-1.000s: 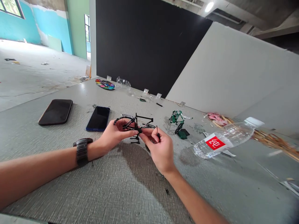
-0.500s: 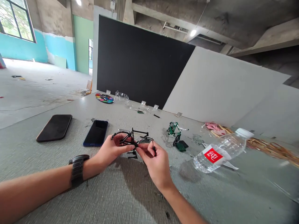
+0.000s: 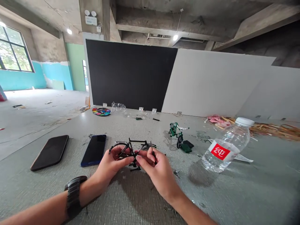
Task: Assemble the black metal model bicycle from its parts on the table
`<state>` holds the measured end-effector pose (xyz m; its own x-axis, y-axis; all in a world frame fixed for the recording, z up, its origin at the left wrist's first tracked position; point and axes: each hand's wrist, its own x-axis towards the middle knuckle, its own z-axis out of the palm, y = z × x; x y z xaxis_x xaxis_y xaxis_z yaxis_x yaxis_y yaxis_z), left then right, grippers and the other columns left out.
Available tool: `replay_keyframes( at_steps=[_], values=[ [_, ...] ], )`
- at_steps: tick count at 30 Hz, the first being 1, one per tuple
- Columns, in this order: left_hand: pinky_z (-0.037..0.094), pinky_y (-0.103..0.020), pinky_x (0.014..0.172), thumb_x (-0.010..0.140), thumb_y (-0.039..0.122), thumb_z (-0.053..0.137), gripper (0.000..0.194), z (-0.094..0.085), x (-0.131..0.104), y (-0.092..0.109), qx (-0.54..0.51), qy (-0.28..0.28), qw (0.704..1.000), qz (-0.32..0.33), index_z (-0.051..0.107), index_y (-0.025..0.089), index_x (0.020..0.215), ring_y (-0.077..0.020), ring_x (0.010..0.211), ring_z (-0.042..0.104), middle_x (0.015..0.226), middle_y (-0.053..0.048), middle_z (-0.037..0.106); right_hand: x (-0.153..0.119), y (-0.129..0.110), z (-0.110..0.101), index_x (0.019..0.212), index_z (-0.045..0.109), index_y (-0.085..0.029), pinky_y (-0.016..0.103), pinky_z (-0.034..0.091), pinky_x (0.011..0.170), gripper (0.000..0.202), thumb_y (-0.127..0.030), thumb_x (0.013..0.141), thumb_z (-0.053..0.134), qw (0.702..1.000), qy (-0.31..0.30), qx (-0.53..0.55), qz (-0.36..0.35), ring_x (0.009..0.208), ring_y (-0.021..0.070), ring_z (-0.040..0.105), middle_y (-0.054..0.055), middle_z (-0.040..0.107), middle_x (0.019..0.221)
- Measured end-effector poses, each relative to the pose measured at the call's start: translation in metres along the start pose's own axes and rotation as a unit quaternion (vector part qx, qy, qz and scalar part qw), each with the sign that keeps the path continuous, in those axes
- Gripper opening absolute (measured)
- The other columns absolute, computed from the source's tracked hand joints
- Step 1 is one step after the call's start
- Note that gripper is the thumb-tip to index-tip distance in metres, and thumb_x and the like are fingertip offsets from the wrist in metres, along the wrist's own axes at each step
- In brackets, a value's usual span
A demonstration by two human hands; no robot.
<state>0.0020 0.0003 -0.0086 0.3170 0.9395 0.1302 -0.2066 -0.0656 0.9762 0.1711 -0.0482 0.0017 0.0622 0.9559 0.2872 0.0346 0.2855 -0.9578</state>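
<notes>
Between my two hands is a black miniature bicycle (image 3: 138,142), held just above the grey tabletop with its frame and wheels showing. My left hand (image 3: 110,162) is closed round its left wheel, thumb stretched along the lower frame. The fingers of my right hand (image 3: 157,168) pinch near the pedals at the middle of the frame. A thin dark tool (image 3: 152,150), perhaps a small screwdriver, also sits in my right hand, pointing up. My fingertips hide the part where they meet. Beyond my right hand stands a green miniature bicycle (image 3: 175,132).
Two phones, a black one (image 3: 50,152) and a blue-edged one (image 3: 94,150), lie at the left. A water bottle (image 3: 226,147) stands at the right. Toward the back are a paint palette (image 3: 101,112), clear plastic packaging (image 3: 118,108) and a black-and-white panel (image 3: 131,75).
The camera view has levelled and tipped upward. Both hands keep their hold on the black miniature bicycle, with only slight finger movement at its middle.
</notes>
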Motion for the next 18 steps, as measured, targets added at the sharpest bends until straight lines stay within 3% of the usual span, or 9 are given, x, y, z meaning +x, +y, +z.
replay_keyframes(
  at_steps=[8, 11, 15, 18],
  values=[
    [0.049, -0.028, 0.078, 0.065, 0.033, 0.087, 0.032, -0.002, 0.001, -0.002, 0.002, -0.014, 1.0, -0.013, 0.067, 0.017, 0.085, -0.0167, 0.084, 0.063, 0.088, -0.002, 0.07, 0.002, -0.003, 0.001, 0.07, 0.033, -0.026, 0.035, 0.058, 0.077, 0.05, -0.04, 0.073, 0.08, 0.996, -0.003, 0.074, 0.04, 0.083, 0.0211, 0.071, 0.009, 0.074, 0.096],
    [0.05, -0.029, 0.077, 0.064, 0.037, 0.088, 0.048, -0.002, 0.0, 0.0, -0.029, -0.007, 0.999, -0.015, 0.065, 0.018, 0.101, -0.0189, 0.088, 0.065, 0.096, -0.005, 0.072, 0.006, -0.006, -0.005, 0.072, 0.033, -0.026, 0.035, 0.059, 0.077, 0.051, -0.042, 0.071, 0.082, 0.996, 0.0, 0.08, 0.051, 0.081, 0.0203, 0.071, 0.007, 0.073, 0.093],
    [0.05, -0.036, 0.085, 0.081, 0.065, 0.062, 0.059, -0.003, 0.001, 0.009, -0.087, -0.051, 0.993, -0.058, 0.061, 0.02, 0.119, -0.0233, 0.095, 0.068, 0.097, -0.009, 0.076, 0.013, -0.011, -0.024, 0.072, 0.032, -0.026, 0.038, 0.061, 0.078, 0.052, -0.039, 0.069, 0.082, 0.995, -0.007, 0.082, 0.057, 0.088, 0.0235, 0.072, 0.009, 0.073, 0.095],
    [0.048, -0.042, 0.093, 0.086, 0.072, 0.048, 0.066, -0.009, 0.004, 0.016, -0.108, -0.113, 0.983, -0.092, 0.058, 0.021, 0.126, -0.0264, 0.101, 0.069, 0.097, -0.01, 0.077, 0.016, -0.016, -0.034, 0.072, 0.034, -0.026, 0.036, 0.061, 0.076, 0.049, -0.036, 0.068, 0.082, 0.994, -0.042, 0.069, 0.068, 0.087, 0.0228, 0.072, 0.009, 0.074, 0.096]
  ],
)
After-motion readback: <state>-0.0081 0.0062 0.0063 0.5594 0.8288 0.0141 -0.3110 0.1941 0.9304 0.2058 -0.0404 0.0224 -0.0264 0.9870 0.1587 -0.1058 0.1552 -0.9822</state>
